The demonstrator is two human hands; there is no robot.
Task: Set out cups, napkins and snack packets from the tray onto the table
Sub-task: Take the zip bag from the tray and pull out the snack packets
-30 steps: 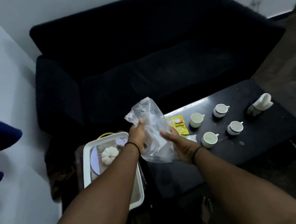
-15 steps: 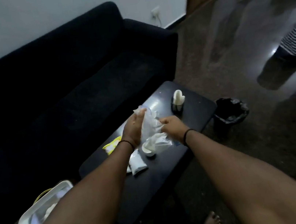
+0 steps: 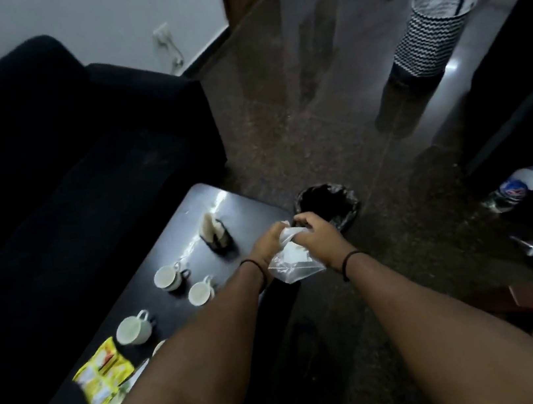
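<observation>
Over the table's point(image 3: 241, 205) far end, both hands' fingers point(image 3: 300, 221) gripping clear plastic bag point(image 3: 293, 263), yellow packet's point(image 3: 102, 375) print blurred

A low, dark, glossy counter point(image 3: 245, 205) stood beside a black sofa; on it sat three white cups point(image 3: 167, 277) point(image 3: 200, 293) point(image 3: 133, 329) in a loose cluster, a dark holder with white napkins point(image 3: 214, 233) towards the far end, and yellow snack packets point(image 3: 102, 375) at the near end; a person's forearm hid part of the near edge.
</observation>
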